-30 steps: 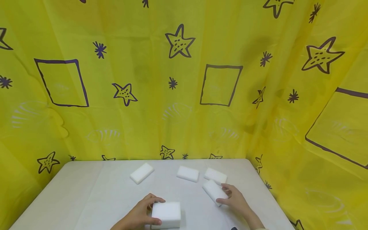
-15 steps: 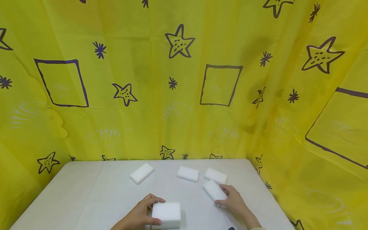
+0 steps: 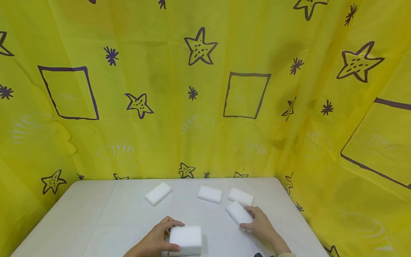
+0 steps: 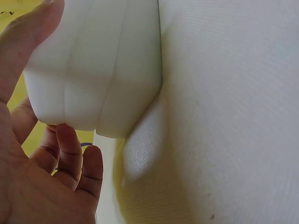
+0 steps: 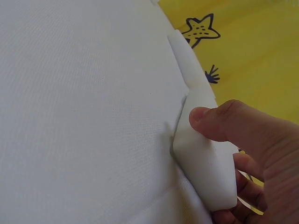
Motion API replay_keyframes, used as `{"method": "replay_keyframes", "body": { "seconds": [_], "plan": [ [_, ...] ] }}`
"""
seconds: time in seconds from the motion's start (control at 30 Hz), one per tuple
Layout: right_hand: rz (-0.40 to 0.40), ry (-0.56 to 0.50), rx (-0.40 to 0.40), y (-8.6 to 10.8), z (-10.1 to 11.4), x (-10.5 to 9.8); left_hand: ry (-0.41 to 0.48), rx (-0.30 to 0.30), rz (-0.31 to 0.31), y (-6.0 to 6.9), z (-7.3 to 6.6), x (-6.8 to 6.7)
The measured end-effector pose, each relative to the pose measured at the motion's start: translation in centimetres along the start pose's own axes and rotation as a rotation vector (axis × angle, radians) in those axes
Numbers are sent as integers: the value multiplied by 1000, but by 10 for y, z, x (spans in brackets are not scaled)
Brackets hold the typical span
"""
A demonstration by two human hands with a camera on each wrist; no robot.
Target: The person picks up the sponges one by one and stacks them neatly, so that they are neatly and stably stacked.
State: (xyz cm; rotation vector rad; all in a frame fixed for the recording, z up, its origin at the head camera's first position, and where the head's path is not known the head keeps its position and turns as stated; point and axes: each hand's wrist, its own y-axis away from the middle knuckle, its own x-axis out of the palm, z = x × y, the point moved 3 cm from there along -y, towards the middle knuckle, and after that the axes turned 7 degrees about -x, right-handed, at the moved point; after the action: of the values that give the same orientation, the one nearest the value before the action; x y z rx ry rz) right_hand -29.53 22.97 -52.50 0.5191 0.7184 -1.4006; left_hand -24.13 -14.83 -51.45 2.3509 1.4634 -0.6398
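In the head view my left hand (image 3: 155, 237) grips a stack of white sponges (image 3: 187, 236) on the table near the front. The left wrist view shows three layers in this stack (image 4: 96, 79), thumb on one side, fingertips at the other. My right hand (image 3: 261, 224) holds a single white sponge (image 3: 237, 212) by its near right end, thumb on one long side. That sponge lies slanted on the table, its far end close to another white sponge (image 3: 240, 196). In the right wrist view the thumb presses the held sponge (image 5: 203, 163); the other fingers are partly hidden behind it.
Two more white sponges lie apart toward the back, one left sponge (image 3: 158, 193) and one middle sponge (image 3: 210, 194). A white cloth covers the table (image 3: 106, 214). Yellow curtains (image 3: 167, 89) with starfish drawings close off the back and both sides.
My right hand has shifted slightly left, its thumb settling further along the sponge, which stays nearly in place. The left hand and its stack have not moved.
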Motion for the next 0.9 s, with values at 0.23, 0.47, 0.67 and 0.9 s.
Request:
{"method": "replay_keyframes", "body": {
  "seconds": [0.23,0.47,0.67,0.9],
  "plan": [
    [8,-16,-18,3,6,-1,13,-17,4,-1,1,0],
    [24,-27,-32,5,11,0,16,-25,6,-1,2,0],
    [36,-20,-32,5,15,2,25,-21,9,0,0,0],
    [35,-23,-71,4,23,0,22,-28,10,0,1,0]
  ]
}}
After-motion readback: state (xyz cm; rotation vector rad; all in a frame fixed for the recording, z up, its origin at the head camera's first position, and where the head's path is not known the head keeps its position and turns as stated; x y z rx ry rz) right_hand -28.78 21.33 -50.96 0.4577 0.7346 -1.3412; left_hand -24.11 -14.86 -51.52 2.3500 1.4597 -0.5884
